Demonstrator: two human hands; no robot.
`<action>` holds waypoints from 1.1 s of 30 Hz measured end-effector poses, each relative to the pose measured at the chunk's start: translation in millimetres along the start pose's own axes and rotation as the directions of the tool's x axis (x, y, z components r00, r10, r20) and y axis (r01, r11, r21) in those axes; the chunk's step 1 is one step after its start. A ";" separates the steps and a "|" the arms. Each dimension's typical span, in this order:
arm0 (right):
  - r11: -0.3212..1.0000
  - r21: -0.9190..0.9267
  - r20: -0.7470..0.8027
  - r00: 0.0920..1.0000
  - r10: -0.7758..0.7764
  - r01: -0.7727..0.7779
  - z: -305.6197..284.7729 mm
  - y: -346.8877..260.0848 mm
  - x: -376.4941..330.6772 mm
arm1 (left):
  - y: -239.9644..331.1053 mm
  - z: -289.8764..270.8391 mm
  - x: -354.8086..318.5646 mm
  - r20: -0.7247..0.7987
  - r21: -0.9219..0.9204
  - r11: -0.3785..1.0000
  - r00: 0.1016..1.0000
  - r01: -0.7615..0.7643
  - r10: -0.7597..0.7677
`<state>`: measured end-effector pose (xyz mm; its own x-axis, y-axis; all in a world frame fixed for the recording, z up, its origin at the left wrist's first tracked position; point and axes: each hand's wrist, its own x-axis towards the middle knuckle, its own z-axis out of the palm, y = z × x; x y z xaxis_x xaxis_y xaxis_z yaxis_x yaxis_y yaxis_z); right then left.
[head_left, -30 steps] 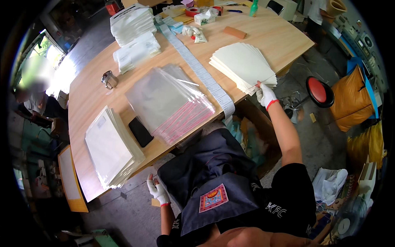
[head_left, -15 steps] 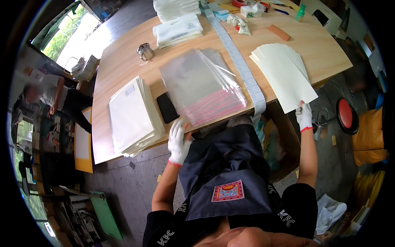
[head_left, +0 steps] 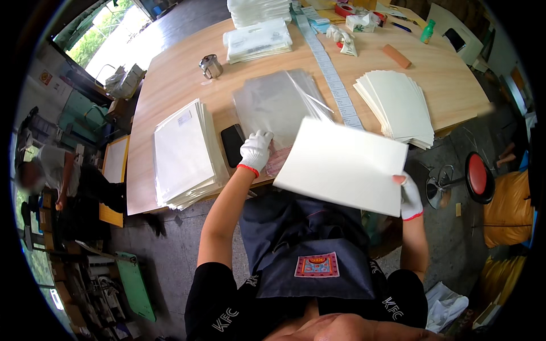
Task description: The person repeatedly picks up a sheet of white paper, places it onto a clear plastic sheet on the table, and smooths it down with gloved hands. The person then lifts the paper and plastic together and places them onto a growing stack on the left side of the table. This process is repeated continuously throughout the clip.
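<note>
Head view: right hand point(head_left: 410, 199) holds sheet point(head_left: 344, 165), left hand point(head_left: 256, 151), grip unclear, touches plastic bags point(head_left: 273, 105) near sheet-filled sleeves point(head_left: 185, 156).

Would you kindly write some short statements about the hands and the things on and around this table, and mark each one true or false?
1. The right hand holds a white sheet near its right edge. True.
2. The left hand is wrapped around the metal cup. False: it is at the near part of the clear bags, just right of the phone; the metal cup stands apart, farther back.
3. Both hands wear white gloves. True.
4. The stool has a green seat. False: its seat is red with a black rim.
5. The green bottle stands toward the far right of the table. True.
</note>
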<state>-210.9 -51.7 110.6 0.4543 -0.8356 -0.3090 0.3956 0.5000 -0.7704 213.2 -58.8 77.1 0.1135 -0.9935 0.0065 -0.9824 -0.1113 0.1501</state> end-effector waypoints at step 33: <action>0.998 0.019 0.001 0.998 0.057 -0.057 73.6 85.9 28.0 | 56.3 57.5 -68.8 0.183 -0.976 -0.196 0.859 0.099 -0.478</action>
<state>-105.4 -15.4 76.9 0.4773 -0.8051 -0.3520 0.3840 0.5514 -0.7406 141.5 1.9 28.2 0.5397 -0.8047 -0.2474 0.3486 -0.0539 0.9357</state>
